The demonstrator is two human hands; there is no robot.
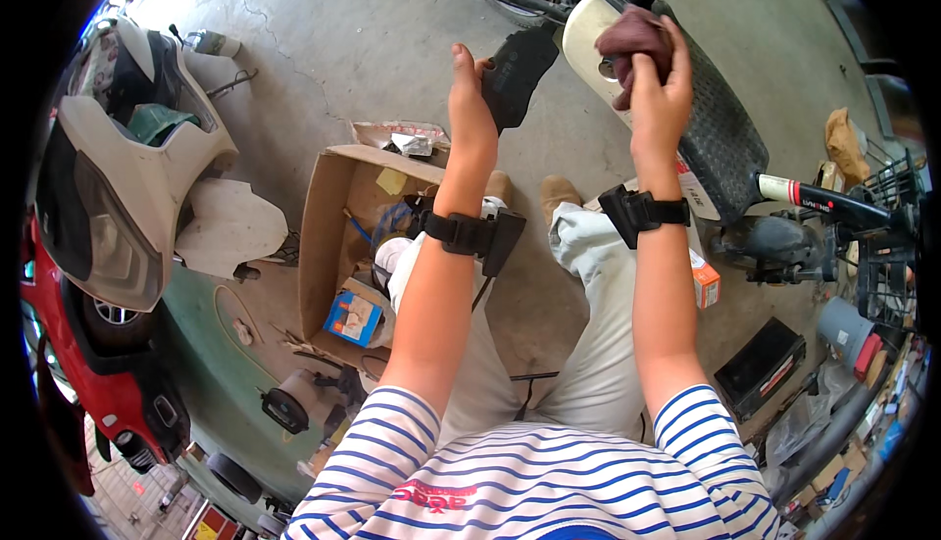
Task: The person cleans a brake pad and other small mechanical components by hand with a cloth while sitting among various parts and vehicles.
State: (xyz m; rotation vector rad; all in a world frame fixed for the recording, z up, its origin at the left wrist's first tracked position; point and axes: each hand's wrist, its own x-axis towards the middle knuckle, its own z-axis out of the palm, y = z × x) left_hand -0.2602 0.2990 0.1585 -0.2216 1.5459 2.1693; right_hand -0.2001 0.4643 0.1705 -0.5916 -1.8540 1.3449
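Observation:
My left hand (471, 99) grips the near edge of a flat black panel (520, 74) with curved edges and faint pale markings. The thumb points up, and most of the fingers are hidden behind the panel. Its far end meets the pale end of a scooter (730, 119) with a black textured deck; I cannot tell whether the two are joined. In my right hand (665, 89) is a bunched maroon cloth (637, 45), pressed against the scooter's cream-white end beside a small round fitting.
Left of my legs stands an open cardboard box (328, 207) holding a blue packet (353, 319) and loose parts. A white scooter body (137, 148) fills the far left, above a red vehicle (98, 364). On the right lie an orange box (704, 283) and a black case (760, 368).

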